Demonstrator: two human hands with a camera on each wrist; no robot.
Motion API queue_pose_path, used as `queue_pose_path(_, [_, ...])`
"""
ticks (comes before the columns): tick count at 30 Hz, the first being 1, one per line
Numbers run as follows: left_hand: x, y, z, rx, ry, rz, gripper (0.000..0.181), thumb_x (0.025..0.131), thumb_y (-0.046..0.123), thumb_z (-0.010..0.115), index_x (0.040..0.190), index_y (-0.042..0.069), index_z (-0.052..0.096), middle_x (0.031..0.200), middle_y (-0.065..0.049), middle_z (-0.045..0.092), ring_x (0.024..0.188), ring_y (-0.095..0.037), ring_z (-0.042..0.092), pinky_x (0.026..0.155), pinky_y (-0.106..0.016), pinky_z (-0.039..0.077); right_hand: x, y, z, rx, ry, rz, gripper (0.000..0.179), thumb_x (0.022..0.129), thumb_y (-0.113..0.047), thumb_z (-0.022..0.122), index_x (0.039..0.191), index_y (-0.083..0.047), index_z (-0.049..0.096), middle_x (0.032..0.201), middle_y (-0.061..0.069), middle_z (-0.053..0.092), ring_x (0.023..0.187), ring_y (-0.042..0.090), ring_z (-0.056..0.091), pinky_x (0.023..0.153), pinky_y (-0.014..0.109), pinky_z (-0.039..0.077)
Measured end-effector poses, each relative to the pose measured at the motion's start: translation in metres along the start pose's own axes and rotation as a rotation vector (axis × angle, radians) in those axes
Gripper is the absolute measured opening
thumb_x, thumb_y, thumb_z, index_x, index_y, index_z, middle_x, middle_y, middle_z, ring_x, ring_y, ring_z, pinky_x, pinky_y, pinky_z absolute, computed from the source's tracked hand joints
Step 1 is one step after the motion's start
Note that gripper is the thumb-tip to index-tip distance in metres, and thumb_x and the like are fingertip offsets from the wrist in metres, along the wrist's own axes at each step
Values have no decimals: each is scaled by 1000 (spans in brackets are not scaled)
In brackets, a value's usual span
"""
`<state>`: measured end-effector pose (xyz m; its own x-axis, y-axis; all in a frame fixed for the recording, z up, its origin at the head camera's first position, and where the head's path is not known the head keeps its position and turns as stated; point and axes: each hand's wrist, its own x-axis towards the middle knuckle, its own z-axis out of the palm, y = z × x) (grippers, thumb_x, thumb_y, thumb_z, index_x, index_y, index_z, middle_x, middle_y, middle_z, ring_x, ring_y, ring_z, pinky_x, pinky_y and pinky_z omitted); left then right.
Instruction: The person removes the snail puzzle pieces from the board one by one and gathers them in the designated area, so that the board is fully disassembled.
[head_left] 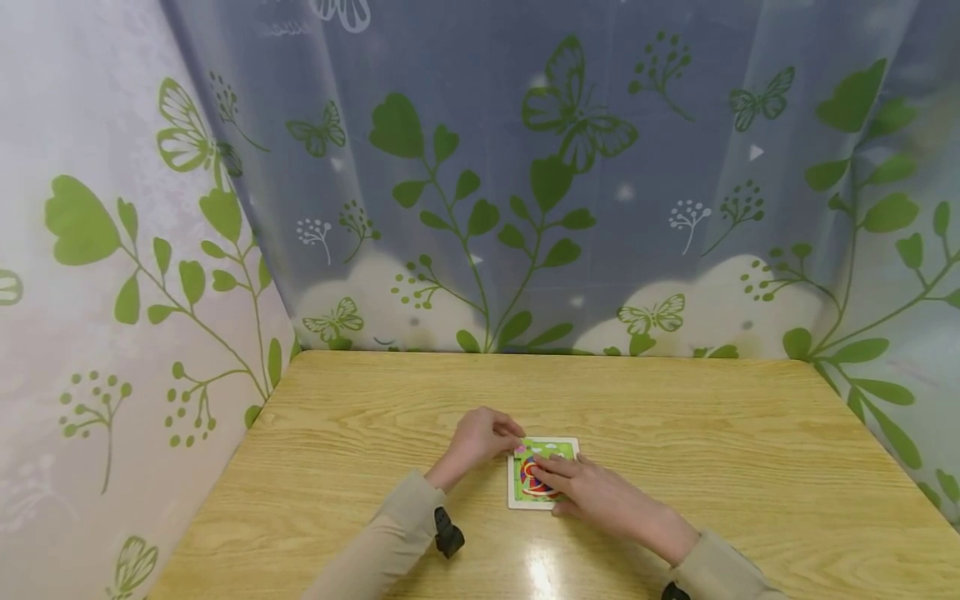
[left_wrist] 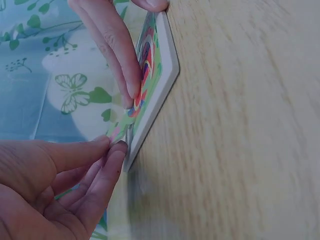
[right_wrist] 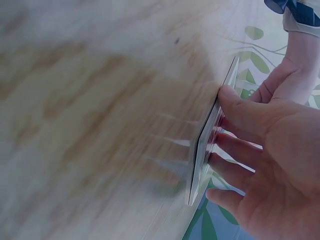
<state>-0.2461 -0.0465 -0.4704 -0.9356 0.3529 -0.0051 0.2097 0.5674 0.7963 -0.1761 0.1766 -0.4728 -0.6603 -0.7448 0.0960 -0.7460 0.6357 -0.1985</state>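
Observation:
A small square picture puzzle (head_left: pixel 545 505) with a white frame lies on the wooden table. Its green picture shows a colourful spiral-shelled snail, partly covered by fingers. At the far left corner, my left hand (head_left: pixel 477 435) pinches a green puzzle piece (left_wrist: pixel 116 132) with a pink patch between thumb and forefinger. That piece looks tilted up from the board in the left wrist view. My right hand (head_left: pixel 611 500) lies over the puzzle's right side, its fingertips resting on the picture. In the right wrist view its thumb (right_wrist: pixel 232 100) touches the frame's edge.
The wooden table (head_left: pixel 360 417) spreads out around the puzzle. Behind it and along both sides hang curtains (head_left: pixel 480 208) printed with green leaves and butterflies. A black strap (head_left: pixel 448 533) sits at the left sleeve's cuff.

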Motion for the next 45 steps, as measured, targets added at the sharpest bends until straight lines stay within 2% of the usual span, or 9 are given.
queue_pose_path(8, [1, -11, -3, -146, -5, -19, 8, 90, 6, 77, 96, 2, 79, 83, -7, 75, 73, -19, 73, 67, -30, 61, 0, -1, 1, 55, 17, 14, 49, 98, -17, 67, 142, 1, 57, 147, 18, 54, 133, 34, 54, 106, 62, 42])
queue_pose_path(15, [-1, -17, -7, -226, -19, -43, 11, 93, 6, 74, 102, 2, 79, 86, -6, 75, 74, -17, 72, 68, -30, 61, 1, -3, 1, 38, 29, 9, 45, 99, -12, 65, 142, -1, 58, 146, 18, 55, 131, 35, 55, 105, 62, 43])
queue_pose_path(21, [-4, -21, -13, -283, 6, -77, 14, 93, 7, 73, 104, -1, 77, 89, -9, 76, 74, -15, 72, 68, -29, 61, 1, -3, 2, 44, 27, 14, 45, 99, -12, 65, 142, 0, 57, 147, 18, 53, 132, 36, 54, 105, 62, 42])
queue_pose_path(27, [-6, -28, -22, -285, 30, -110, 15, 94, 10, 73, 105, 0, 77, 91, -10, 77, 74, -12, 71, 69, -28, 61, 1, -4, 1, 37, 36, 5, 44, 100, -14, 64, 142, -1, 58, 147, 18, 54, 132, 34, 55, 105, 62, 43])
queue_pose_path(37, [-12, -43, -35, -286, 66, -94, 14, 94, 7, 72, 104, -2, 76, 93, -14, 77, 74, -15, 72, 70, -30, 62, -1, -3, 1, 25, 60, -9, 45, 99, -12, 65, 141, -1, 58, 146, 18, 55, 132, 35, 55, 105, 62, 42])
queue_pose_path(45, [-20, -55, -49, -305, 102, -136, 15, 93, 7, 73, 105, -3, 76, 92, -14, 76, 75, -12, 71, 71, -31, 62, 0, -4, 1, 25, 57, -11, 45, 99, -10, 65, 141, 0, 58, 146, 18, 55, 132, 34, 55, 106, 62, 42])
